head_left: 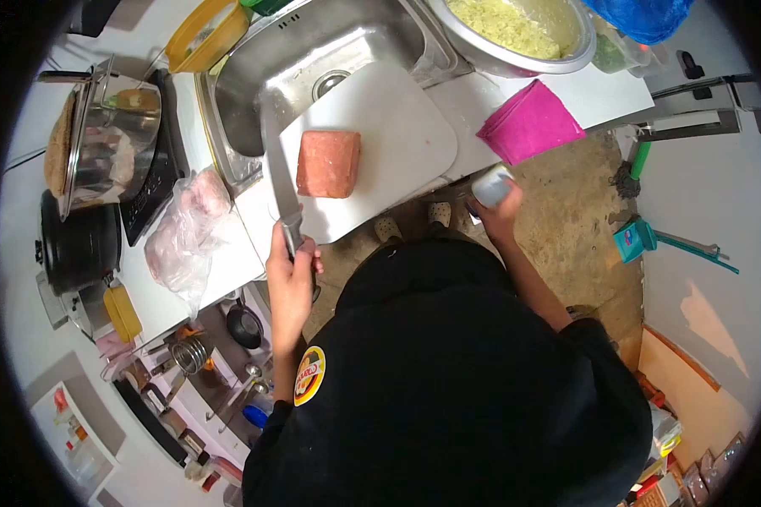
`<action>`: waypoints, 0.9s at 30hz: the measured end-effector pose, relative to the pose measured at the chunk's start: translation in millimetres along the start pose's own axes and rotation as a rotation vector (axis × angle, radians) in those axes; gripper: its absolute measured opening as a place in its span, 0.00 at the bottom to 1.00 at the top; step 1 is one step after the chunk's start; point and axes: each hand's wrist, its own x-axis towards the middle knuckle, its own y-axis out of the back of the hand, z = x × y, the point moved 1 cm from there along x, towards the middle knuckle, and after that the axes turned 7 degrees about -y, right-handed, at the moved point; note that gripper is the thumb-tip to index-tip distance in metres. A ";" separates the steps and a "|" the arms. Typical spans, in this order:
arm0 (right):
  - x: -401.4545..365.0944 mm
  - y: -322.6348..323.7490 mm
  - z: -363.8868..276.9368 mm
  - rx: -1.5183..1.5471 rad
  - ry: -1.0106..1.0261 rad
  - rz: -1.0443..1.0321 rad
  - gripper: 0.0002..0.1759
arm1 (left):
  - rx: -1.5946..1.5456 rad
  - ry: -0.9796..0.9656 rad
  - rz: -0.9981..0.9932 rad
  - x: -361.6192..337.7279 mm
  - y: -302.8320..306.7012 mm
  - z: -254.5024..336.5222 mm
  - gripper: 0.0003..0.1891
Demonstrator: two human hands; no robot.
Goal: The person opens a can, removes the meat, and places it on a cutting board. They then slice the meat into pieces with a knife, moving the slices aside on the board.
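Note:
A large knife point(280, 179) is in my left hand point(292, 275), its handle gripped and its blade pointing up along the left edge of the white cutting board point(402, 127). On the board, just right of the blade, lies a pink block of luncheon meat point(329, 164) with squared sides. My right hand point(504, 207) is wrapped around a silvery can point(489, 187), held past the counter's front edge; the can's inside is not visible. Between the board and the wall side lies a folded magenta cloth point(530, 122), just above my right hand.
Behind the board is a steel sink point(247, 93). A metal bowl point(516, 61) of shredded pale-green food stands at the back right. To the left lie a plastic bag of raw meat point(186, 232), a glass-lidded pot point(123, 144) and a black pot point(80, 245).

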 end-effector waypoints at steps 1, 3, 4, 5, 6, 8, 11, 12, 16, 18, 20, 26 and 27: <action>12.8 -19.8 3.6 -0.031 0.006 -0.062 0.42 | 0.035 0.008 -0.030 -2.9 -2.0 -0.9 0.21; 43.0 -62.8 8.8 -0.096 0.161 -0.206 0.44 | 0.197 -0.061 -0.110 -11.8 -10.0 0.2 0.27; 50.1 -74.3 12.1 -0.211 0.172 -0.264 0.43 | 0.205 -0.041 -0.116 -14.0 -12.5 -0.9 0.27; 55.6 -84.4 15.8 -0.328 0.183 -0.322 0.43 | 0.212 -0.019 -0.122 -16.8 -13.9 -1.7 0.27; 59.0 -91.8 19.3 -0.449 0.192 -0.379 0.42 | 0.250 0.058 -0.129 -20.0 -14.3 0.0 0.29; 60.3 -101.9 28.4 -0.698 0.210 -0.494 0.42 | 0.387 -0.016 -0.128 -24.2 -15.8 -2.3 0.30; 44.6 -70.3 -5.5 -0.931 0.510 -0.683 0.35 | 0.433 -0.058 -0.112 -31.5 -16.5 0.6 0.30; 44.1 -61.4 -14.0 -0.957 0.463 -0.894 0.31 | 0.437 -0.068 -0.113 -33.7 -16.2 2.3 0.30; 51.4 2.5 -132.4 -0.785 0.071 -1.706 0.26 | 0.488 -0.071 -0.101 -38.5 -18.6 3.4 0.29; 66.7 22.2 -200.1 -0.362 0.092 -1.804 0.20 | 0.547 -0.122 -0.079 -39.1 -19.8 3.7 0.28; 89.9 16.4 -244.0 -0.206 0.018 -1.767 0.18 | 0.626 -0.240 -0.044 -37.5 -19.6 2.0 0.26; 141.5 -74.9 -281.5 0.065 0.201 -1.117 0.20 | 0.620 -0.126 -0.076 -34.0 -23.9 11.2 0.26; 143.8 -87.1 -279.8 0.034 0.208 -1.176 0.20 | 0.627 -0.135 -0.072 -33.6 -24.9 11.0 0.26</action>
